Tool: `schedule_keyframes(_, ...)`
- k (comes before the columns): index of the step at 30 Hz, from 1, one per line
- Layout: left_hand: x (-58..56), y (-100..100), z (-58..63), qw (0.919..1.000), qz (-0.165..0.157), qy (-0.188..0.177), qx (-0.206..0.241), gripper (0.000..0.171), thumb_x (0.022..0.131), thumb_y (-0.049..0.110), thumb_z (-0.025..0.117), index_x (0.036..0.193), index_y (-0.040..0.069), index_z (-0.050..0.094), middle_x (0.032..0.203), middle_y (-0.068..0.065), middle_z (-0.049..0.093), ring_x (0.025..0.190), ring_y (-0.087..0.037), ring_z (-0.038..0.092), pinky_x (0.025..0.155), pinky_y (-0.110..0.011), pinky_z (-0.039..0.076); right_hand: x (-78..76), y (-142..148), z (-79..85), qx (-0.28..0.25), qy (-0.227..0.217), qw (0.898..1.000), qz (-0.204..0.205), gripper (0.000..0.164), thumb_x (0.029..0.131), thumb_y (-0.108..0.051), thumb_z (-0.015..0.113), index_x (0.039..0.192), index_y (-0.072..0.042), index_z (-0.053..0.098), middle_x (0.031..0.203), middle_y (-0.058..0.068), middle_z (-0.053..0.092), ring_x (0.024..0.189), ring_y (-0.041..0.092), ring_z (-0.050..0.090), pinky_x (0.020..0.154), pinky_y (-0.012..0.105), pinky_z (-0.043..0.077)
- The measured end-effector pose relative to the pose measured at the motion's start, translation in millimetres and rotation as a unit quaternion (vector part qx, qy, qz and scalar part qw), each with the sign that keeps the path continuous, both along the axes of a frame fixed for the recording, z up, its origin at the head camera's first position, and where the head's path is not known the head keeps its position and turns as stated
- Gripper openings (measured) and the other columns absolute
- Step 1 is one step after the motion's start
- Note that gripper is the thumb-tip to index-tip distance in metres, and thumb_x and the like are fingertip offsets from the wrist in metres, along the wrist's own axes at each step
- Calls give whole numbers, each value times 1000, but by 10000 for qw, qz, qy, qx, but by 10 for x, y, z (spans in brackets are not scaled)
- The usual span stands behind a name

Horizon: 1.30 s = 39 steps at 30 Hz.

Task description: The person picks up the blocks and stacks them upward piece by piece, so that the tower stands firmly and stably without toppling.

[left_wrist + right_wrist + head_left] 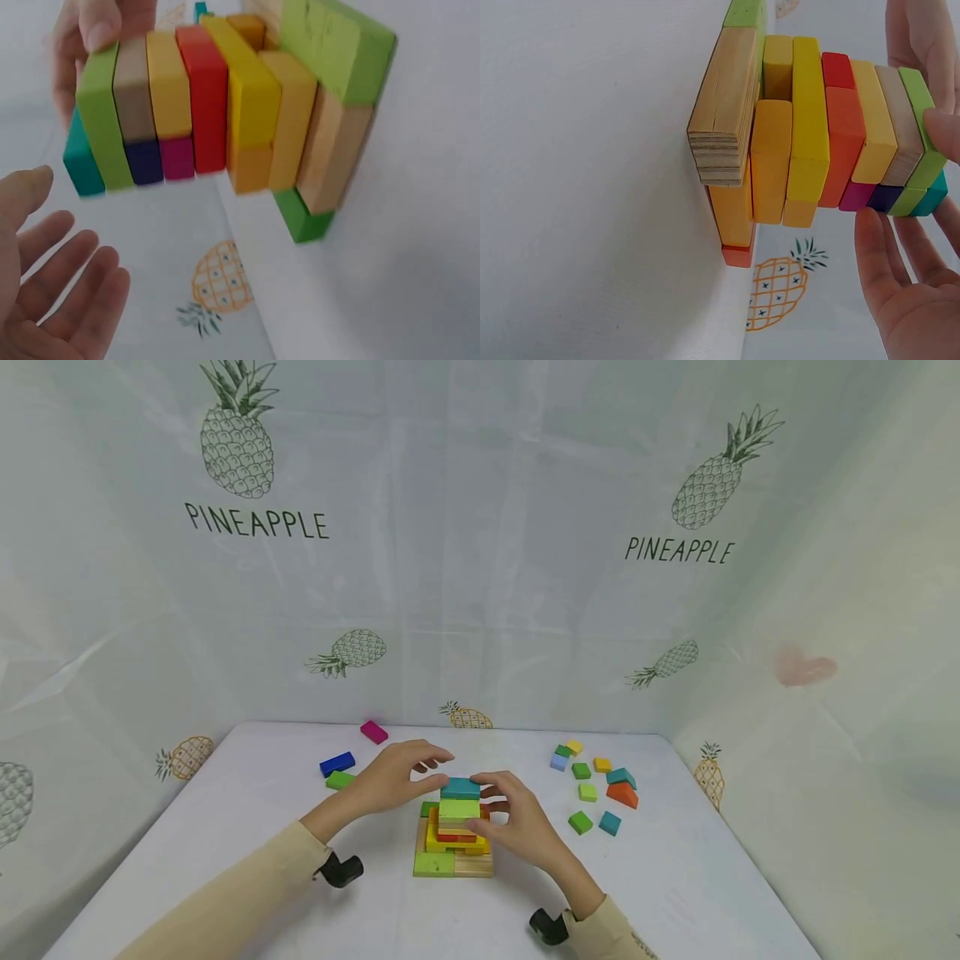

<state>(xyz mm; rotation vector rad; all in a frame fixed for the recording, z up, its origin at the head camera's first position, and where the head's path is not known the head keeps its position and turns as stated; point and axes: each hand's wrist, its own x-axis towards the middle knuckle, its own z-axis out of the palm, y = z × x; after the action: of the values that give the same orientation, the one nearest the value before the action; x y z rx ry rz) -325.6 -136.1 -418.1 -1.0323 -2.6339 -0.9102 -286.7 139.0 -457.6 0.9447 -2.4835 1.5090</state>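
A tower of wooden blocks (459, 841) stands on the table, broad at its base and narrower above. A teal block (461, 788) lies on top, over a light green block (459, 810). My right hand (521, 822) grips the upper tower from the right; its thumb rests on the light green block and its fingertips lie along the side by the magenta block (857, 196) and navy block (885, 197). Left of the top, my left hand (397, 775) hovers with loose fingers and its thumb close to the teal block, a small gap showing in the left wrist view.
Back left lie a magenta block (373, 732), a blue block (337, 765) and a green block (340, 780). To the right are several small scattered blocks, among them an orange triangular one (622, 794) and a teal one (610, 823). A pineapple-print curtain (480, 568) hangs behind the table.
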Motion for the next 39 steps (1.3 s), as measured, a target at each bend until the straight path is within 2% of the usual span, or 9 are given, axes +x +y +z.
schedule_keyframes(4, -127, -148, 18, 9992, 373, -25, 118, 41, 101, 28, 76, 140, 19, 68, 132, -1, 71, 115, -24, 70, 97, -40, 61, 2, -6, -16, -42, 37, 10000, -38, 60, 91, -17, 87, 144, -18, 60, 139, 4, 60, 120, 28, 65, 99, 43, 60)
schedule_keyframes(7, -259, -281, -3, 9982, 597, -43, 33, 45, 100, 28, 77, 143, 19, 66, 137, -3, 69, 119, -26, 68, 98, -45, 60, 22, -23, 8, -85, 48, 9999, -71, 60, 89, -12, 87, 143, -14, 60, 138, 6, 60, 119, 30, 65, 98, 48, 60)
schedule_keyframes(10, -420, -430, -86, 9966, 807, -68, -129, 49, 100, 28, 77, 146, 20, 64, 144, -5, 65, 125, -29, 64, 102, -50, 58, 25, -22, 16, -89, 25, 9999, -65, 60, 89, -11, 87, 143, -14, 61, 138, 6, 60, 119, 30, 65, 98, 48, 60)
schedule_keyframes(12, -528, -533, -153, 9952, 945, -138, -205, 50, 100, 28, 78, 147, 20, 63, 148, -7, 62, 132, -34, 60, 107, -55, 54, -3, 2, -16, -32, 56, 10000, -45, 59, 90, -16, 87, 143, -18, 61, 138, 4, 60, 119, 27, 65, 98, 44, 61)
schedule_keyframes(17, -743, -770, -295, 9890, 1318, -561, -358, 53, 99, 25, 78, 149, 18, 61, 156, -13, 54, 147, -40, 47, 119, -63, 40, -14, 5, -33, 63, 129, 9999, -50, 58, 92, -20, 86, 143, -19, 60, 139, 3, 60, 119, 25, 66, 98, 41, 61)
schedule_keyframes(22, -939, -972, -440, 9860, 1410, -662, -595, 55, 100, 19, 76, 151, 9, 58, 159, -20, 50, 149, -44, 42, 122, -64, 34, -17, 2, -25, 105, 150, 9998, -47, 60, 91, -21, 87, 144, -20, 59, 140, 2, 60, 119, 23, 66, 98, 41, 61)
schedule_keyframes(27, -1119, -1120, -600, 9838, 1492, -689, -722, 61, 99, 18, 74, 154, 4, 53, 161, -23, 47, 150, -47, 39, 123, -65, 31, -23, 6, -26, 147, 62, 9998, -79, 60, 91, -21, 87, 144, -23, 59, 140, -2, 59, 119, 19, 65, 98, 34, 61)
schedule_keyframes(32, -1216, -1179, -697, 9813, 1576, -684, -870, 64, 98, 18, 75, 156, 4, 52, 163, -23, 44, 152, -47, 37, 124, -64, 29, -29, 7, -24, 157, -41, 9998, -112, 60, 91, -21, 87, 144, -25, 59, 139, -7, 59, 119, 15, 65, 98, 27, 59)
schedule_keyframes(39, -1174, -1109, -663, 9824, 1431, -675, -997, 62, 99, 15, 73, 154, -1, 51, 161, -29, 43, 151, -50, 36, 124, -64, 29, -24, 10, -19, 171, 19, 9998, -96, 60, 91, -22, 87, 144, -23, 59, 139, -3, 59, 120, 18, 65, 99, 33, 60)
